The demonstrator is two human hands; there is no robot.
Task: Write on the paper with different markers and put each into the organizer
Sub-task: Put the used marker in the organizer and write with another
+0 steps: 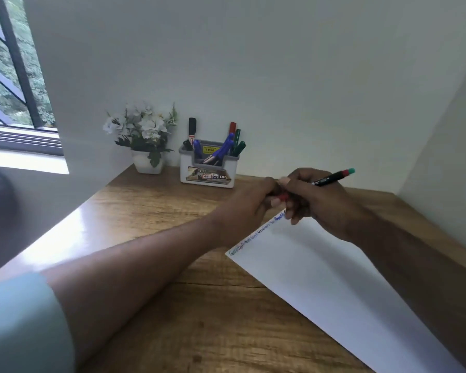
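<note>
Marker (330, 179) slants up and rightward, its tail past the right hand (315, 200) gripping it; left hand (249, 203) pinches its red cap (283, 197) between both hands, over paper (334, 278).

Glossy wood-grain desk (199, 305), smooth matt white paper (334, 278), shiny white plastic organizer (207, 170).
</note>
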